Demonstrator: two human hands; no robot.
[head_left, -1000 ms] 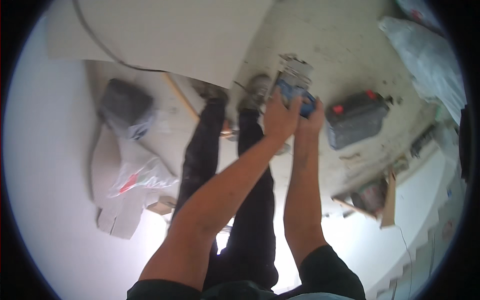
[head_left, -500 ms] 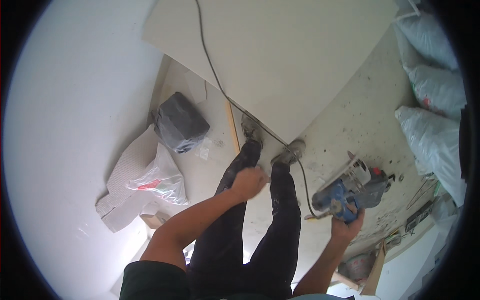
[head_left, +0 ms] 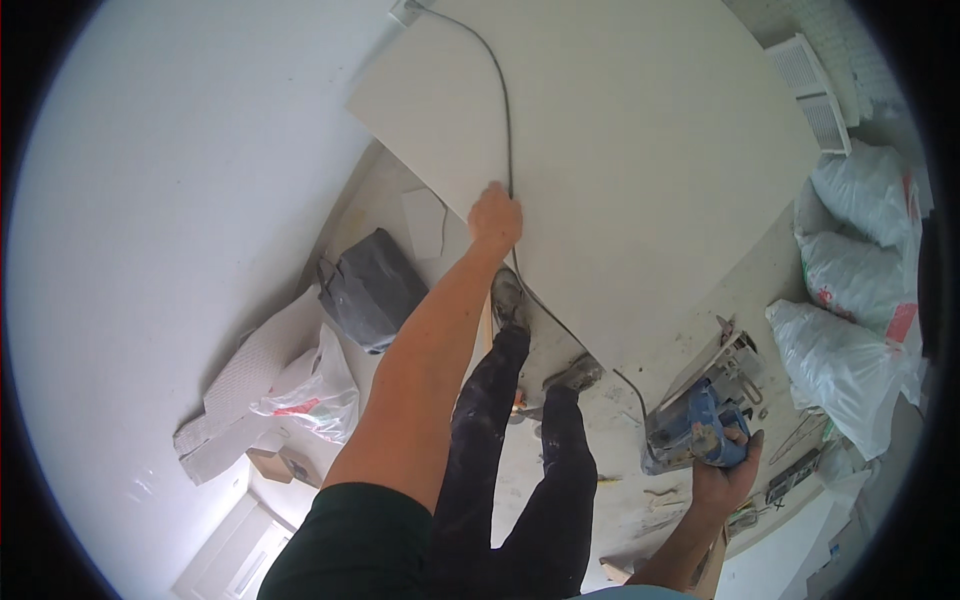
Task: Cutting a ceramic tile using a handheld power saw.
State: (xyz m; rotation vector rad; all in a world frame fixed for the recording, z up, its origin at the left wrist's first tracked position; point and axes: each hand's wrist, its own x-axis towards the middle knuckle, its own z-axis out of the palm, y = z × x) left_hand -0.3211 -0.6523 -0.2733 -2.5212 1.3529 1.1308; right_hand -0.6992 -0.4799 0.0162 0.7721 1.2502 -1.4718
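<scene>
My left hand (head_left: pixel 495 218) is stretched forward over the large pale board (head_left: pixel 650 170), its fingers closed at the dark power cable (head_left: pixel 508 120). Just how the fingers grip the cable is partly hidden by the hand's back. Low on the right, my right hand (head_left: pixel 725 478) is wrapped round the handle of a blue and grey circular saw (head_left: pixel 700 415) with a metal base plate. A dark cord (head_left: pixel 638 400) runs into the saw's rear. The board's near corner lies close to my shoes.
A dark wrapped bundle (head_left: pixel 375 290), a white plastic bag (head_left: pixel 325 385) and a textured sheet (head_left: pixel 250 365) lie along the left wall. Several stuffed white sacks (head_left: pixel 840 360) line the right side, below a white vented panel (head_left: pixel 812 95). Tools and scraps litter the floor beside the saw.
My left hand has moved from above my legs forward to the cable on the board. The cable now bends differently across the board. My right hand still holds the saw, slightly lower in view.
</scene>
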